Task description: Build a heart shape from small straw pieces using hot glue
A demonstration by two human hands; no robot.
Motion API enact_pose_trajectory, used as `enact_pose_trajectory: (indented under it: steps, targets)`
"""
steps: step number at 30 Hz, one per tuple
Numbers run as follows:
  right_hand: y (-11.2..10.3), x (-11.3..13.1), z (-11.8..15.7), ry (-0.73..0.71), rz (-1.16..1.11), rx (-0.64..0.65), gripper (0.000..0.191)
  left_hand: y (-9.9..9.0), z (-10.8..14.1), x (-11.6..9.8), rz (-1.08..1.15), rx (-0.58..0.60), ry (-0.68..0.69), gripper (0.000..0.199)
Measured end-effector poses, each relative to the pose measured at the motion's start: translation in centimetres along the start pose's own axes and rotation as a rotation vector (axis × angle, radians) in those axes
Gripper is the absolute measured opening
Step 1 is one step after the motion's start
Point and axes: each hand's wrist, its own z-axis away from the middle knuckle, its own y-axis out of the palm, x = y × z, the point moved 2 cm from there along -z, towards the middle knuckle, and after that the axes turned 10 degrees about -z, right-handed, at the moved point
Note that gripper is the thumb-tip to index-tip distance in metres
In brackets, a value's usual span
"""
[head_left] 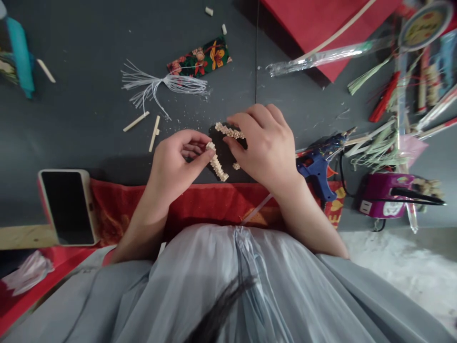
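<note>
— Pinched how, by the left hand [173, 163]?
— Thumb and forefinger are clamped on the upper end of one pale, knobbly strip [218, 166]. Its other end slants down toward the right, over the dark table [96, 124], near the red cloth [117, 202].
— And the right hand [268, 140]?
— Thumb and fingers curve around a second knobbly strip [228, 130], whose right end runs in under the hand. Whether they press on it, I cannot tell.
— Anything else close by?
— One small knobbly bit [236, 166] shows just below the right thumb, mostly hidden. Two thin pale sticks, one upright-looking [154, 134] and one more slanted [136, 121], lie off to the left.
— Beyond those?
— Farther up, a bundle of white strands [185, 85], tied near its middle, lies beside a flower-patterned piece [216, 55].
— What about the sides?
— Just right of the right wrist is a blue glue gun [316, 167], with a purple box [383, 193] past it. At far left, a dark-screened phone [67, 207] lies by the end of the cloth.
</note>
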Motion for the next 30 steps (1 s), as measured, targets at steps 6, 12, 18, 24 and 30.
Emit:
enact_pose_trajectory:
  steps: [6,12,18,24,30]
  targets:
    - [-2.4,-1.2,1.2,0.071,-0.023,-0.086,0.026,-0.2,-0.5,0.5,0.175,0.013,-0.090,0.014]
    - [-7.1,-3.9,5.7,0.363,0.084,-0.110,0.019,0.0,-1.0,1.0,0.158,-0.036,-0.162,0.014]
    - [-8.5,-5.5,11.5,0.671,0.281,0.005,0.036,0.0,-1.4,1.7,0.183,-0.063,-0.086,0.021]
    - [-7.0,-5.3,12.9,0.697,0.329,0.073,0.042,0.1,-1.6,1.7,0.170,-0.075,-0.059,0.023]
    - [-5.9,-5.6,12.9,0.632,0.313,-0.028,0.030,0.2,-1.7,1.8,0.195,-0.079,-0.042,0.026]
